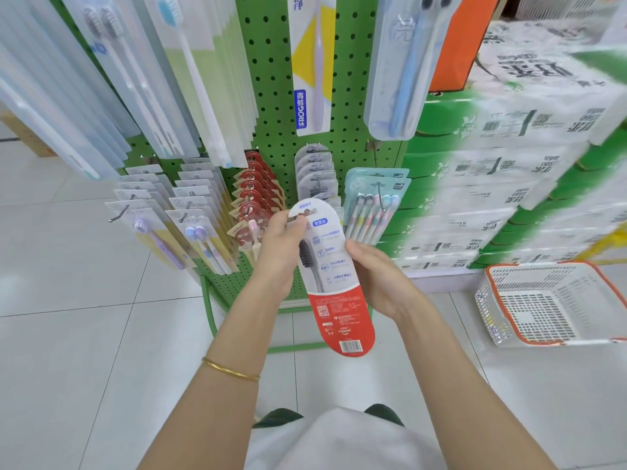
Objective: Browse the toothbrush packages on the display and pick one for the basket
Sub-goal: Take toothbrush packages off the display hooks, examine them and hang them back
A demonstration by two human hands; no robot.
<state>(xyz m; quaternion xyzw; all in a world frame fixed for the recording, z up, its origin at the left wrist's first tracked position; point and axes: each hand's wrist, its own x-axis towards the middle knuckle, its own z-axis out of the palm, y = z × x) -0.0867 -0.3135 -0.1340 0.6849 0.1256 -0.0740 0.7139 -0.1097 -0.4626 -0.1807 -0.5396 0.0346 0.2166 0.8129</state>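
I get 1 wide-angle view from the head, facing forward and down, close to the green rack, the basket at right.

Toothbrush package: long round-ended card, white above, red below with a barcode, dark-bristled brush under clear plastic. It is held tilted, the left hand pinching its top and the right hand gripping its edge, before the green pegboard display. Basket: white mesh, orange rim, on the floor at right.
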